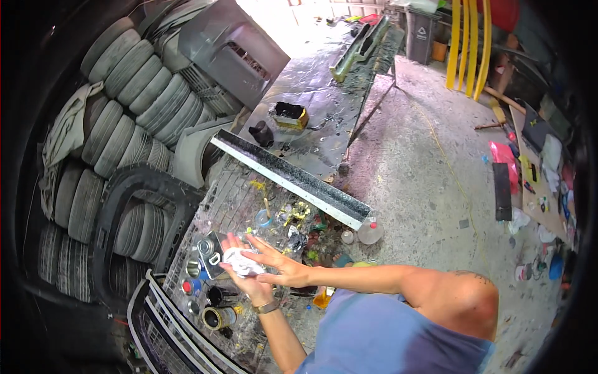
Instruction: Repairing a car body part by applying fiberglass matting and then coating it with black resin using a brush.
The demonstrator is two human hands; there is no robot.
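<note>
Nearest, a blue sleeveless top [380,333] filled the lower edge, with the right arm crossing inward from the side and the left forearm rising from below, a band [267,307] around its wrist. The hands were together, clamped on a crumpled white wad [240,265]: the left hand [253,287] lay palm up beneath it, fingers extended, while the right hand [283,268] reached across the top with its fingers spread. The wad sat between them, above a paint-spattered surface with a wire grid [218,193].

Just left of the fingers stood a rectangular metal can [212,267] with a round cap. Below that were a blue-and-red can [190,287] and an open, stained tin [218,318]. A slatted grille [177,330] stood at the lower left.

Farther out, a round blue-rimmed container [264,218] lay near yellow-smeared scraps. Beyond it, a long black panel [289,177] with a white edge lay slantwise, and a clear container with a red cap [370,232] was near its right end.

Past the panel, the dark tabletop [330,134] carried a black cup [261,133] and a yellow square tin [291,117] blackened inside. Stacked tyres [146,87] lined the left; toward the far end lay a long greenish part [358,53], with a grey bin [420,36] off to the right.
</note>
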